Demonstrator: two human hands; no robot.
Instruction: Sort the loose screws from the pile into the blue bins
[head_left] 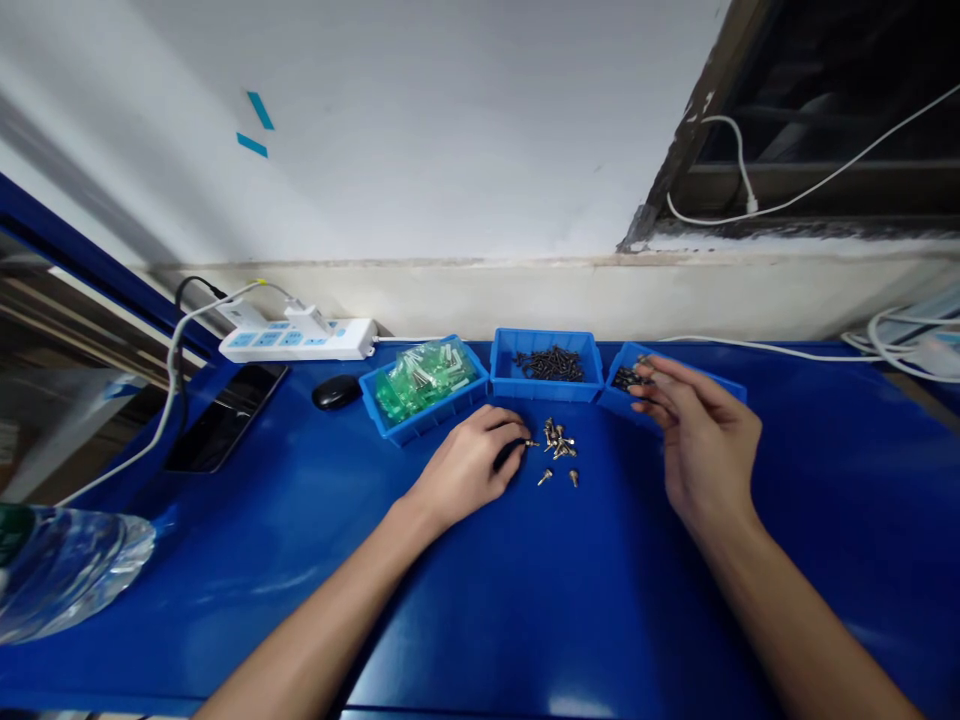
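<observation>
My left hand rests on the blue table, fingers curled in a pinch on a small brass screw at the edge of a loose pile of screws. Hovering over the right blue bin, my right hand has its fingertips pinched together above the dark parts inside; what they hold is too small to make out. A middle blue bin holds dark screws. The left blue bin is full of green plastic parts.
A white power strip with plugs and cables lies at the back left. Next to it sit a black phone and a small black oval object. A clear water bottle lies at the left edge. White cables run along the wall at right.
</observation>
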